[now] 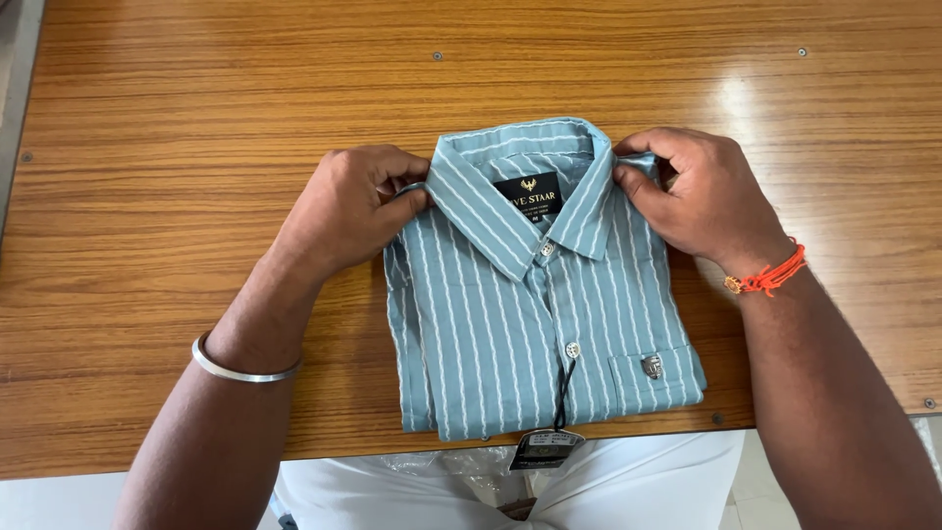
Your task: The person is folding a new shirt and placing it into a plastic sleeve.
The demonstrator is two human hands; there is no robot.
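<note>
Hang tag (546, 449): dark card on a black string, dangling over the table's near edge, closest to the viewer.
Shirt (535, 314): folded, blue-grey with white stripes, flat on the table (177, 196), collar away from the person.
Left hand (348, 206): pinching the shoulder fold, squaring that side.
Right hand (702, 196): fingers nipping the opposite shoulder beside the collar.
Wrists: steel bangle (240, 371) left, orange thread (770, 278) right.

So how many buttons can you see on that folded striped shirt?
2. One button sits at the collar, just under the dark label; the other button is lower on the placket of the shirt, above the hang tag. More may be hidden by the fold.
</note>
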